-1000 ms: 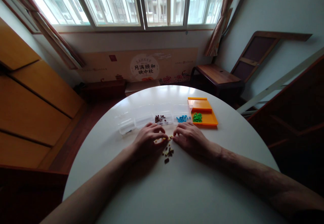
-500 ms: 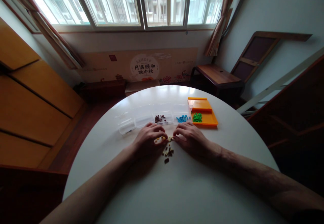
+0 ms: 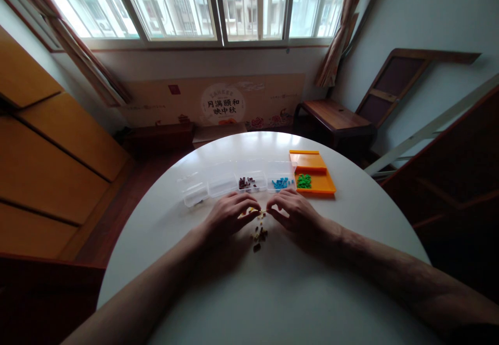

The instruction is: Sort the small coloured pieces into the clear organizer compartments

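My left hand (image 3: 234, 213) and my right hand (image 3: 291, 211) meet almost fingertip to fingertip above the white table. Each is closed in a pinch, thumb against forefinger. A tiny pale yellow piece (image 3: 263, 211) shows between the two pinches, too small to make out its kind. Just below lies a loose heap of small pale and brown pieces (image 3: 259, 235), with one larger dark brown piece (image 3: 257, 248) at its near end. A few yellow pieces (image 3: 249, 211) show partly behind my left fingers.
Beyond my hands stands a clear plastic compartment box (image 3: 223, 187), lid open, holding dark brown pieces (image 3: 246, 183) and blue pieces (image 3: 281, 183) in separate compartments. To its right is an orange tray (image 3: 323, 183) with green pieces (image 3: 303, 181). The round white table (image 3: 304, 293) has a curved edge.
My left fingertips have shifted slightly to the right, towards my right fingertips, and the left fingers are a little more stretched. The boxes and the heap stay where they were.
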Motion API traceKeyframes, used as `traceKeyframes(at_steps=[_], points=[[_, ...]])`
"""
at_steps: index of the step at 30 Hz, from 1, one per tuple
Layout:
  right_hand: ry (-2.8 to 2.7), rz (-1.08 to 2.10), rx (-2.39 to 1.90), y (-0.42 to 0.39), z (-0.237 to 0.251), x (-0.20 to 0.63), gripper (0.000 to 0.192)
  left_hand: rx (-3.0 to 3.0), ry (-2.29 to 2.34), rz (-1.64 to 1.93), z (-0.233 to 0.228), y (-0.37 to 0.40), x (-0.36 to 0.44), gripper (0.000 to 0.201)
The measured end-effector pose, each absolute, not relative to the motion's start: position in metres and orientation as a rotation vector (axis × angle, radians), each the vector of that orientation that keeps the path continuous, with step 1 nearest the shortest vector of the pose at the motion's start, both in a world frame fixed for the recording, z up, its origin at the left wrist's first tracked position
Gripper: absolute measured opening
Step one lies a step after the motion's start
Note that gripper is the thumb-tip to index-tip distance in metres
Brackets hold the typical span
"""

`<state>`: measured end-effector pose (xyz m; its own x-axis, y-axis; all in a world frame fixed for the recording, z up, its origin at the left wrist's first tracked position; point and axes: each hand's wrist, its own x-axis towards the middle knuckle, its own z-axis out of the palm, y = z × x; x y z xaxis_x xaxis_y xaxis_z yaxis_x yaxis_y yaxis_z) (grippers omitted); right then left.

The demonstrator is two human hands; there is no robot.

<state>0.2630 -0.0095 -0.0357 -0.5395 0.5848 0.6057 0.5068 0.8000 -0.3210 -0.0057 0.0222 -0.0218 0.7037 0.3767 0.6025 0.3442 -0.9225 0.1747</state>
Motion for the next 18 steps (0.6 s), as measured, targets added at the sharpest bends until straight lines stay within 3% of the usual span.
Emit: traceKeyframes(at_steps=[18], points=[[-2.322,0.194,-0.7,-0.0133,-0.0278,0.2652,0.007,2.668,0.563,1.084,-0.0185,0.0172,-0.0036,0.007]])
